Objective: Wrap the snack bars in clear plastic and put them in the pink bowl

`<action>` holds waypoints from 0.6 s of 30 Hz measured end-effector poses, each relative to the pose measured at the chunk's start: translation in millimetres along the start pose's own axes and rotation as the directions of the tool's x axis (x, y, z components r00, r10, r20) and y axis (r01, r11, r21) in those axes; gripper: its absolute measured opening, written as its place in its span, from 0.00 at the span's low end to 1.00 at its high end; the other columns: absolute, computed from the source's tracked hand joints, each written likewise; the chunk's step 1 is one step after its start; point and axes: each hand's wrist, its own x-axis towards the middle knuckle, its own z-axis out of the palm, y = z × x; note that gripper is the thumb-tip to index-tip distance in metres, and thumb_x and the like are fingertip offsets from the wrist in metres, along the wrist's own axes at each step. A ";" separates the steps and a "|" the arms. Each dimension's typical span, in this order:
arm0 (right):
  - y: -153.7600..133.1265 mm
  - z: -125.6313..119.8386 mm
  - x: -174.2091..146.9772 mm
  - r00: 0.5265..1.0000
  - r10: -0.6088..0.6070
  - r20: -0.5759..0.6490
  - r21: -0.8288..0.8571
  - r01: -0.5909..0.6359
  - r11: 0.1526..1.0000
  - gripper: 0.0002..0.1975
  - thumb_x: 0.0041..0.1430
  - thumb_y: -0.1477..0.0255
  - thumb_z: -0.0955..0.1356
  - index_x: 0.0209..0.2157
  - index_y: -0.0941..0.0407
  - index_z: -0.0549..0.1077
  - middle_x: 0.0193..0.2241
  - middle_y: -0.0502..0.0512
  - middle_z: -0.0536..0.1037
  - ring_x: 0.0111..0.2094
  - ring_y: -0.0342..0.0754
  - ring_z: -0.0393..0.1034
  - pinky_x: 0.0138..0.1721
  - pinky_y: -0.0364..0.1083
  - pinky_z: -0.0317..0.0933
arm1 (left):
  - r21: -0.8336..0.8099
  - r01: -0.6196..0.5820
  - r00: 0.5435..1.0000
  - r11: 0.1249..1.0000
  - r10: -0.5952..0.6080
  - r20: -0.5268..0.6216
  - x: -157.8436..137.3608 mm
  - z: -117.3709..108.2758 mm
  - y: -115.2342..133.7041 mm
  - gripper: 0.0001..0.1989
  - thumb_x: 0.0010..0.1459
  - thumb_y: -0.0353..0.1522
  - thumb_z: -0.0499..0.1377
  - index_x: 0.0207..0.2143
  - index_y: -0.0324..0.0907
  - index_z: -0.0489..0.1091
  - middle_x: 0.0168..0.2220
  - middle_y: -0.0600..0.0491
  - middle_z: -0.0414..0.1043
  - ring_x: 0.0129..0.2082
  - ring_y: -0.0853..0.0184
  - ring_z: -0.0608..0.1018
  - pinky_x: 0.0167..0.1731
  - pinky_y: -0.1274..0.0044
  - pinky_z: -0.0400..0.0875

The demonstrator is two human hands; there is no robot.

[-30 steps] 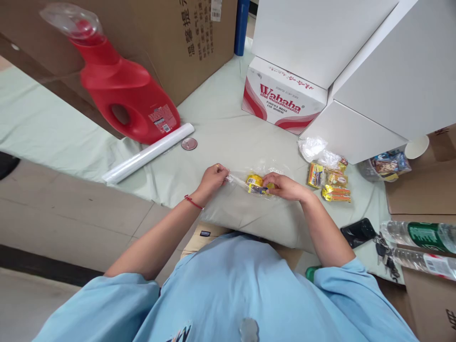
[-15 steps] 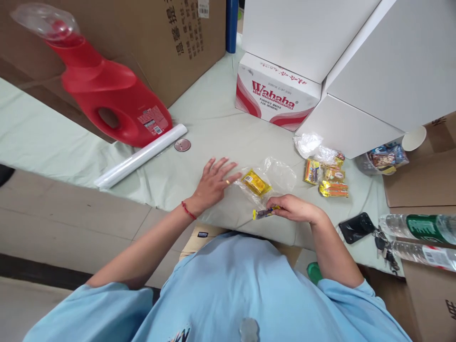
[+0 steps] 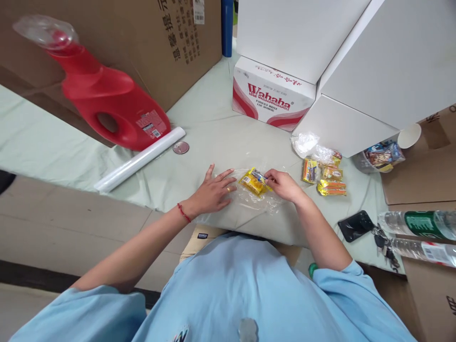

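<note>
Currently, the right hand pinches a narrow blue-and-yellow packet over a glossy yellow rectangular packet; the left hand, spread and released, rests left of the rectangular packet.

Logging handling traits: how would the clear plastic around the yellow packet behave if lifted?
The clear plastic is probably floppy, as it lies creased and spread. It looks light, thin enough for the pale cloth to show through. Lifting it might tip the yellow packet, which seems to lie on it.
</note>
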 end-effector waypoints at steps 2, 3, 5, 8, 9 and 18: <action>-12.5 15.4 4.8 0.999 0.037 -0.009 -0.112 -0.038 0.993 0.10 0.69 0.71 0.65 0.48 0.56 0.76 0.36 0.57 0.81 0.35 0.50 0.73 0.35 0.45 0.58 | 0.009 0.027 0.999 1.000 -0.027 -0.024 -1.9 1.6 1.6 0.12 0.67 0.30 0.56 0.42 0.47 0.80 0.59 0.45 0.78 0.72 0.49 0.66 0.70 0.36 0.33; -17.8 22.3 5.9 0.998 0.057 -0.025 -0.172 -0.060 0.983 0.11 0.71 0.70 0.65 0.50 0.56 0.75 0.38 0.59 0.81 0.37 0.51 0.74 0.36 0.45 0.58 | 0.015 0.036 0.999 0.999 -0.036 -0.034 -2.4 2.0 2.5 0.13 0.68 0.29 0.54 0.40 0.47 0.80 0.58 0.46 0.79 0.71 0.50 0.66 0.70 0.37 0.36; -26.0 32.9 6.0 0.994 0.081 -0.074 -0.280 -0.099 0.955 0.12 0.74 0.68 0.64 0.52 0.55 0.75 0.47 0.63 0.79 0.40 0.53 0.76 0.38 0.46 0.60 | 0.022 0.030 0.999 0.999 -0.029 -0.043 -2.6 1.5 4.9 0.14 0.70 0.29 0.53 0.39 0.46 0.80 0.57 0.47 0.80 0.71 0.51 0.67 0.71 0.39 0.39; -33.6 39.8 3.7 0.989 0.102 -0.110 -0.397 -0.138 0.907 0.17 0.77 0.64 0.59 0.53 0.55 0.75 0.55 0.67 0.73 0.42 0.53 0.77 0.40 0.47 0.63 | 0.013 0.005 0.999 1.000 -0.004 -0.046 -1.8 -1.2 8.6 0.14 0.70 0.30 0.53 0.40 0.47 0.80 0.55 0.48 0.81 0.70 0.54 0.69 0.73 0.45 0.44; -35.2 40.4 2.9 0.988 0.111 -0.107 -0.426 -0.147 0.893 0.18 0.78 0.63 0.58 0.54 0.55 0.75 0.55 0.67 0.72 0.42 0.53 0.77 0.40 0.48 0.64 | 0.004 0.003 0.999 1.000 -0.002 -0.045 -1.4 -2.2 9.4 0.14 0.70 0.30 0.53 0.40 0.47 0.80 0.54 0.48 0.82 0.69 0.55 0.70 0.73 0.46 0.46; -30.0 38.3 -3.5 0.999 0.001 -0.042 -0.461 -0.020 0.887 0.17 0.77 0.64 0.60 0.58 0.52 0.73 0.52 0.65 0.75 0.44 0.55 0.75 0.40 0.48 0.63 | -0.100 0.078 0.995 0.992 -0.084 -0.057 2.2 -2.6 10.3 0.15 0.71 0.32 0.51 0.43 0.49 0.79 0.42 0.49 0.84 0.57 0.59 0.79 0.71 0.51 0.50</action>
